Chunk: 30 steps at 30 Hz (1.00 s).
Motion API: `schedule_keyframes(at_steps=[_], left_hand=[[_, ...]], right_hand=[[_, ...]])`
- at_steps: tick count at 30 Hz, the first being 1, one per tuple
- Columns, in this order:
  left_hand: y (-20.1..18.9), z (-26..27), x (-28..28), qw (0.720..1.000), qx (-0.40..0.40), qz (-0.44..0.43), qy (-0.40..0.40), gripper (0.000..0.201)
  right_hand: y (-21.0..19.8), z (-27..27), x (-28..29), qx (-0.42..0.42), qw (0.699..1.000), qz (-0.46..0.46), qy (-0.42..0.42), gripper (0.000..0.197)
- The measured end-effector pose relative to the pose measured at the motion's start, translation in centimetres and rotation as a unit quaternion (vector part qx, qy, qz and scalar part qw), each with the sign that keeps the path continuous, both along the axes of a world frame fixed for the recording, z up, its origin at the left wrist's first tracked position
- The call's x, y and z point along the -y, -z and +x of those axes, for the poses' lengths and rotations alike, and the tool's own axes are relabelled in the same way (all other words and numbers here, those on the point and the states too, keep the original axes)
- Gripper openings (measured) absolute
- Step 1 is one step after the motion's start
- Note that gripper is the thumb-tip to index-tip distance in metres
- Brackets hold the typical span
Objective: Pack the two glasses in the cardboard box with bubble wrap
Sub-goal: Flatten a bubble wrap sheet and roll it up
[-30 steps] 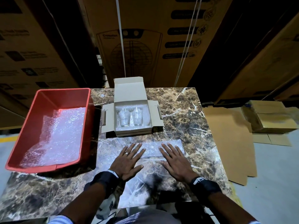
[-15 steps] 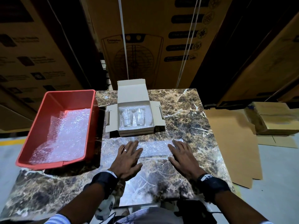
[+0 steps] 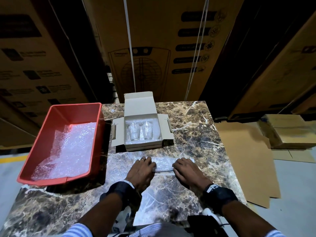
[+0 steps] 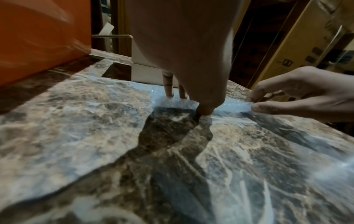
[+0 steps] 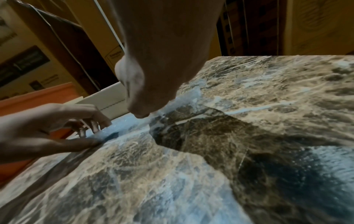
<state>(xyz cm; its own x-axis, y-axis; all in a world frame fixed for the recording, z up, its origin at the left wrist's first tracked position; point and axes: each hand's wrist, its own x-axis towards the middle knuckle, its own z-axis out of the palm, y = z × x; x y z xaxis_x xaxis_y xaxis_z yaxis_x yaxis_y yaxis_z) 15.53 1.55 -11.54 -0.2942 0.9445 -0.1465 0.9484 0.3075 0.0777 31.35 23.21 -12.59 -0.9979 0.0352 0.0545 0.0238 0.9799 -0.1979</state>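
Observation:
An open cardboard box [image 3: 142, 146] stands at the middle of the marble table [image 3: 196, 134]. Two clear glasses [image 3: 134, 132] [image 3: 147, 130] lie side by side in it on bubble wrap. In front of the box a flat sheet of bubble wrap [image 3: 164, 162] lies on the table. My left hand [image 3: 150, 165] pinches the sheet's near edge, thumb [image 4: 205, 110] below and fingers [image 4: 169, 91] on top. My right hand [image 3: 177, 165] pinches the same edge [image 4: 235, 106] further right. The edge is raised a little off the table.
A red plastic bin [image 3: 75, 104] holding more bubble wrap [image 3: 68, 147] sits on the table's left side. Tall printed cartons [image 3: 153, 48] stand behind the table. Flattened cardboard [image 3: 244, 159] and a low stack of boxes [image 3: 290, 132] lie on the floor to the right.
Both hands lay flat with spread fingers on the sheet. Their fingers have now curled and pinch its near edge, which has lifted slightly.

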Motion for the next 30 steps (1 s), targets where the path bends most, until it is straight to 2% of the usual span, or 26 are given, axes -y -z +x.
schedule_keyframes(at_steps=[2,5,9,13,15,19,23,27,30], left_hand=[[0.2,-0.2,0.6,1.0,-0.028,0.0,0.01,0.032],[0.4,-0.8,1.8,0.999,-0.033,0.012,0.002,0.031],[0.5,-1.6,3.3,0.998,0.048,0.035,-0.036,0.023],[0.9,-2.6,3.7,0.985,0.126,0.083,-0.089,0.019],[1.1,-2.8,3.6,0.978,0.145,0.096,-0.112,0.016],[0.6,-2.6,3.1,0.958,0.19,0.116,-0.18,0.014],[0.8,-3.0,2.6,0.935,0.236,0.126,-0.234,0.035],[0.6,-2.8,2.5,0.914,0.27,0.14,-0.268,0.033],[0.7,-2.9,2.8,0.913,0.278,0.096,-0.282,0.047]], right_hand=[[-0.5,0.7,0.7,0.003,1.0,-0.017,0.0,0.021],[-0.5,2.0,1.4,0.027,0.999,-0.04,0.01,0.021],[0.4,4.0,0.9,0.047,0.996,-0.067,0.041,0.028],[-0.7,4.4,0.3,0.033,0.986,-0.129,0.104,0.016],[-1.8,4.4,0.1,0.031,0.974,-0.178,0.136,0.024],[-2.6,4.3,-0.8,0.043,0.95,-0.27,0.148,0.036],[-1.6,4.3,-1.4,0.056,0.954,-0.232,0.182,0.035],[-1.6,4.1,-1.1,0.042,0.947,-0.229,0.22,0.031],[-1.2,3.5,-1.3,0.056,0.943,-0.227,0.238,0.035]])
